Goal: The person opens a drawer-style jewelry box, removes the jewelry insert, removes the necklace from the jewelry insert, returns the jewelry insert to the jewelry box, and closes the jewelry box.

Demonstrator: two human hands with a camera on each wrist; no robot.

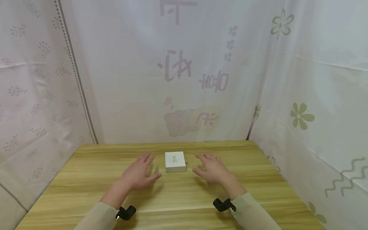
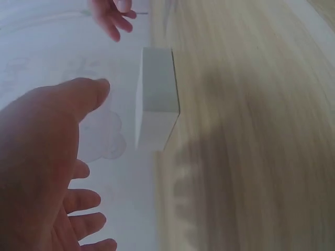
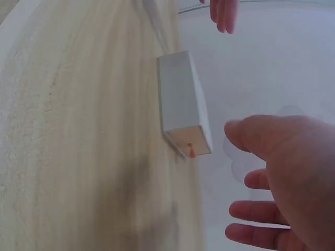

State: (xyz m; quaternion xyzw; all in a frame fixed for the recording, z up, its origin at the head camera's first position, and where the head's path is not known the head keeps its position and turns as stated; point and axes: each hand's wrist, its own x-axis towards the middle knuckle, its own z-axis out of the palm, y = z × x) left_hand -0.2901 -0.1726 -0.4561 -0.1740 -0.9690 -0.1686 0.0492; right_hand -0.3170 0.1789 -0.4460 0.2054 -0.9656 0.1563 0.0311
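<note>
Left hand (image 1: 136,175) and right hand (image 1: 214,170) are loose, with fingers a bit spread, and hold nothing. Between them the box (image 1: 174,161) sits flat on the table (image 1: 178,195), near both but touching neither. One little orange tab (image 3: 191,151) pokes out on the right hand's side. This looks like the reaching step. Next, the hands probably need to come in and hold the box from both sides.
</note>
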